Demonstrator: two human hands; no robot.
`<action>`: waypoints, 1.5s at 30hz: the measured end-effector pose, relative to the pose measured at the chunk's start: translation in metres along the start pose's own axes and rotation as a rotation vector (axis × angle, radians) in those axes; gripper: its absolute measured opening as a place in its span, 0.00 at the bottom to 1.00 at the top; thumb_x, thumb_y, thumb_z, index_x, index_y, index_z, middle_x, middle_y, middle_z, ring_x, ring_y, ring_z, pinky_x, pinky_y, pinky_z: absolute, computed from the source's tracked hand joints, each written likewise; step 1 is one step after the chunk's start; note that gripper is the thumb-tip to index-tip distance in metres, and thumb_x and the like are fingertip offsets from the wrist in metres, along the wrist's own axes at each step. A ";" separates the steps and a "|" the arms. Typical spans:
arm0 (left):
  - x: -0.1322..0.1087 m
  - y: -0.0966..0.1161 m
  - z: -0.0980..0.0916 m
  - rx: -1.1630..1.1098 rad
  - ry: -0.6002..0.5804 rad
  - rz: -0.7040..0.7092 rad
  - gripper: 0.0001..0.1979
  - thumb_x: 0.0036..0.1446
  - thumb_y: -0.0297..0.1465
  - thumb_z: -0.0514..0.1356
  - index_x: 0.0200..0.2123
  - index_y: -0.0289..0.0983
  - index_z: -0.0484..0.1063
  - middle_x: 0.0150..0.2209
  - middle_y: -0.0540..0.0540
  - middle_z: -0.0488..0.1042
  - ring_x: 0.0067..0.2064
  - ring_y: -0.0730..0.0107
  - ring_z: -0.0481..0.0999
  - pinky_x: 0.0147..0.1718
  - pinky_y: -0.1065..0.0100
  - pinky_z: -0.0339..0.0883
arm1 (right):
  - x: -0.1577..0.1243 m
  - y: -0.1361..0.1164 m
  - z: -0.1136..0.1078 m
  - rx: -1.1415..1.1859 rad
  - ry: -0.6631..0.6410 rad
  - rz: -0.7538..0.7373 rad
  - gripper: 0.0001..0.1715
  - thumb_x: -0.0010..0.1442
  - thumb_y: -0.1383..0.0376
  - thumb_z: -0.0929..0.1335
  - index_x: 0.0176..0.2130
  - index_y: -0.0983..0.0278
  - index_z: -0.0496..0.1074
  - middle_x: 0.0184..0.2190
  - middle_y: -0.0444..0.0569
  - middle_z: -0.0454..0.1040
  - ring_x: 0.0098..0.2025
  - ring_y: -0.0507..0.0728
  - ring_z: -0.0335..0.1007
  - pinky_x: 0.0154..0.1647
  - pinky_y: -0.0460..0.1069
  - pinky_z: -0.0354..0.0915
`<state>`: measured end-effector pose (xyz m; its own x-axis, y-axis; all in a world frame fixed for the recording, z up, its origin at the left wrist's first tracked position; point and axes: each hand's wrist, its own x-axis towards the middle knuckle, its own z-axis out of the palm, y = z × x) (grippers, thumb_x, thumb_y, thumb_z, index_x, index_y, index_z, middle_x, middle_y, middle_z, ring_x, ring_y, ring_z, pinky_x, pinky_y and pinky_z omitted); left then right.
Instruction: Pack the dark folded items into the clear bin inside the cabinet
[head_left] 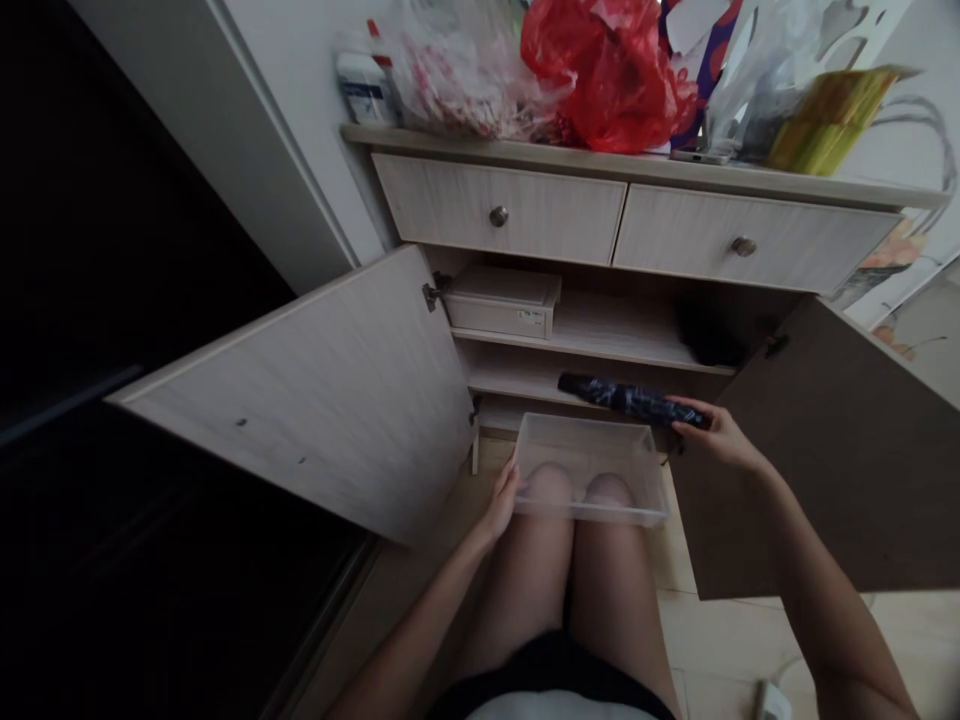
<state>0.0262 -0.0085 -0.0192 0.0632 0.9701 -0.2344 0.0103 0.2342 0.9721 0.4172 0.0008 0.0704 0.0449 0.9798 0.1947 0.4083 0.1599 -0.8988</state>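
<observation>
My right hand (716,435) is closed around one end of a dark, patterned folded umbrella (626,398). The umbrella lies nearly level, in front of the lower shelves and above the far right part of a clear plastic box (592,513). That box rests on my knees, and its inside shows only my knees through the plastic. With my left hand (504,500) I grip the box's left side; part of the fingers is hidden behind the wall.
Two cabinet doors stand open, a left door (322,390) and a right door (832,460). On the upper shelf sit a white lidded box (502,300) and a dark item (709,330). Plastic bags, including a red bag (607,70), crowd the cabinet top.
</observation>
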 end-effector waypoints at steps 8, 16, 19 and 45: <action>-0.006 0.002 0.001 0.020 0.002 0.012 0.47 0.52 0.62 0.57 0.66 0.38 0.63 0.69 0.37 0.60 0.58 0.46 0.74 0.59 0.52 0.66 | -0.019 -0.009 0.060 -0.312 -0.332 -0.197 0.20 0.58 0.56 0.71 0.49 0.61 0.80 0.39 0.53 0.81 0.45 0.61 0.77 0.51 0.57 0.70; -0.009 0.006 -0.007 0.030 -0.011 0.024 0.46 0.49 0.61 0.61 0.64 0.39 0.67 0.68 0.38 0.62 0.60 0.44 0.72 0.57 0.52 0.68 | -0.008 -0.006 0.089 -1.046 -0.307 -0.233 0.22 0.56 0.68 0.72 0.51 0.56 0.79 0.48 0.55 0.76 0.47 0.61 0.74 0.49 0.51 0.67; -0.007 0.007 -0.007 0.033 -0.005 0.007 0.45 0.51 0.61 0.59 0.64 0.39 0.67 0.68 0.39 0.62 0.59 0.47 0.74 0.58 0.54 0.67 | 0.006 -0.012 0.087 -1.071 -0.374 -0.229 0.20 0.54 0.64 0.75 0.48 0.56 0.80 0.48 0.54 0.76 0.47 0.61 0.75 0.48 0.50 0.66; 0.007 -0.013 -0.010 -0.008 0.007 0.024 0.42 0.53 0.59 0.60 0.63 0.39 0.68 0.66 0.39 0.66 0.54 0.53 0.77 0.58 0.56 0.66 | 0.135 0.042 -0.030 -0.220 0.903 0.388 0.21 0.52 0.70 0.69 0.47 0.70 0.75 0.40 0.58 0.76 0.45 0.63 0.73 0.50 0.58 0.69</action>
<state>0.0163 -0.0044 -0.0334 0.0562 0.9758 -0.2113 0.0008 0.2115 0.9774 0.4673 0.1367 0.0710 0.8476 0.4870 0.2107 0.3738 -0.2663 -0.8884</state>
